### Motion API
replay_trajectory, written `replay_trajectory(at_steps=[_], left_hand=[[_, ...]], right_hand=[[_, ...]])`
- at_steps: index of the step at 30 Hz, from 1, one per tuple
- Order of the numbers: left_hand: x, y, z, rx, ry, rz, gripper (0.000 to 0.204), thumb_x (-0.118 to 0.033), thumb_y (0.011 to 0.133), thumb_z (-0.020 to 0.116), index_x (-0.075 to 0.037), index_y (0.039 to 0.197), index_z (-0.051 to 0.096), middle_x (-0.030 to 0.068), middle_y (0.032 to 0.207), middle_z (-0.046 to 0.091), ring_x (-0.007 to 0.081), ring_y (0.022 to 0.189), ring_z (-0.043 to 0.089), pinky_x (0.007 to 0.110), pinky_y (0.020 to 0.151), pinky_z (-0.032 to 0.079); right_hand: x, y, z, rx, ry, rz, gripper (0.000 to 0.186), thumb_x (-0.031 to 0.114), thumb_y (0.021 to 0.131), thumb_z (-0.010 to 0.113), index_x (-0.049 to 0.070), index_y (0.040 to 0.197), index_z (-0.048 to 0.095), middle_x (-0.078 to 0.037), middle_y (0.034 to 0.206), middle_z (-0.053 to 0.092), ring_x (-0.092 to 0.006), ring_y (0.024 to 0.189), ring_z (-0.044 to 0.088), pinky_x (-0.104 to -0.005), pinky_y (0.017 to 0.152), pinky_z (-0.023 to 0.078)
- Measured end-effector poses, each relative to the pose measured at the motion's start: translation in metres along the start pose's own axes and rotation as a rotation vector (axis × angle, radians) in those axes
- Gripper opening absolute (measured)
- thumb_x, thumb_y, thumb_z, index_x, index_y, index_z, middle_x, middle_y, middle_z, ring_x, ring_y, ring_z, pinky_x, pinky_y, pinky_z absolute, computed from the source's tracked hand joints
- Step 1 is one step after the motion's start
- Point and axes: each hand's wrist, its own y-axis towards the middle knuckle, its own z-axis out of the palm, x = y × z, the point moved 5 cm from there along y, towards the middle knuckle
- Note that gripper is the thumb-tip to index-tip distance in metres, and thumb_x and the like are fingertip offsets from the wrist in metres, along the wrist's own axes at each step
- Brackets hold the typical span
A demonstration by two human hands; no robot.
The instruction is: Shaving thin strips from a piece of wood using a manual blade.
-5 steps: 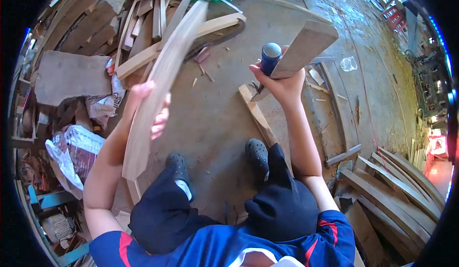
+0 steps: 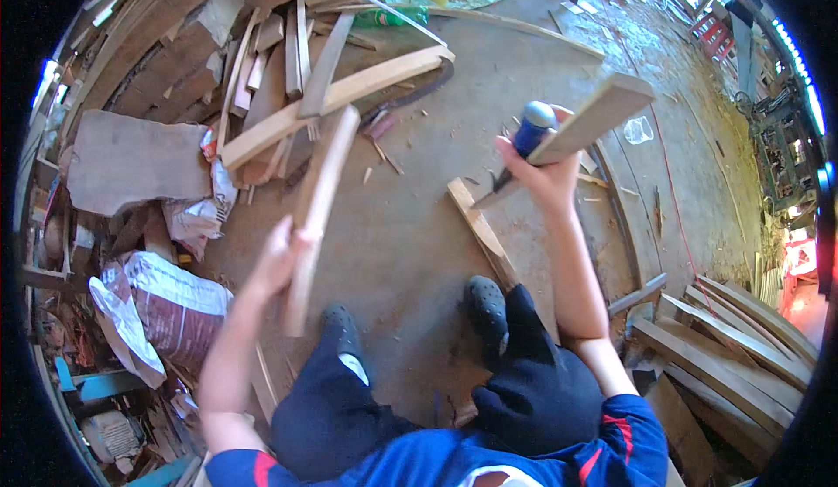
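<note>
My left hand (image 2: 284, 256) is closed around a pale wooden stick (image 2: 323, 190), held at a slant above the floor and smeared by motion. Off to the right, my right hand (image 2: 554, 181) grips a flat wooden board (image 2: 602, 116) whose far end rises towards the upper right. Pressed against that board in the same hand is a blue cylinder (image 2: 535, 125) with a rounded silvery end; its exact kind does not show. Below the right hand, a piece of wood (image 2: 480, 234) lies on the floor, reaching towards my right shoe (image 2: 487, 312).
Stacked timber (image 2: 166, 59) fills the far left, with a flat slab (image 2: 140, 164) and a sack (image 2: 175, 299) nearer. A long beam (image 2: 349, 99) lies ahead. More planks (image 2: 724, 373) are piled at the near right. Another person (image 2: 745, 33) stands far right.
The stick in my left hand has swung: its far end has dropped nearer and its near end has shifted right. My right hand still grips the board and the blue cylinder. The view has shifted slightly.
</note>
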Motion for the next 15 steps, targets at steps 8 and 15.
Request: replay_trajectory(at_steps=[8, 15], left_hand=[[0.191, 0.002, 0.049, -0.2, 0.641, -0.22, 0.078, -0.05, 0.062, 0.08, -0.003, 0.117, 0.052, 0.0224, 0.119, 0.054, 0.0387, 0.114, 0.054, 0.048, 0.096, 0.046], [0.21, 0.0, 0.067, -0.253, 0.676, -0.309, 0.077, -0.041, 0.066, 0.082, -0.004, 0.126, 0.05, 0.0191, 0.123, 0.051, 0.0358, 0.114, 0.053, 0.049, 0.096, 0.046]], right_hand=[[-0.008, -0.001, -0.016, -0.142, 0.182, 0.251, 0.041, 0.007, 0.078, 0.081, 0.003, 0.112, 0.058, -0.005, 0.089, 0.065, -0.0162, 0.079, 0.067, -0.0288, 0.069, 0.054], [0.0, -0.008, 0.01, -0.168, 0.135, 0.219, 0.029, -0.002, 0.082, 0.075, -0.001, 0.108, 0.061, -0.009, 0.094, 0.065, -0.0178, 0.076, 0.064, -0.0309, 0.072, 0.053]])
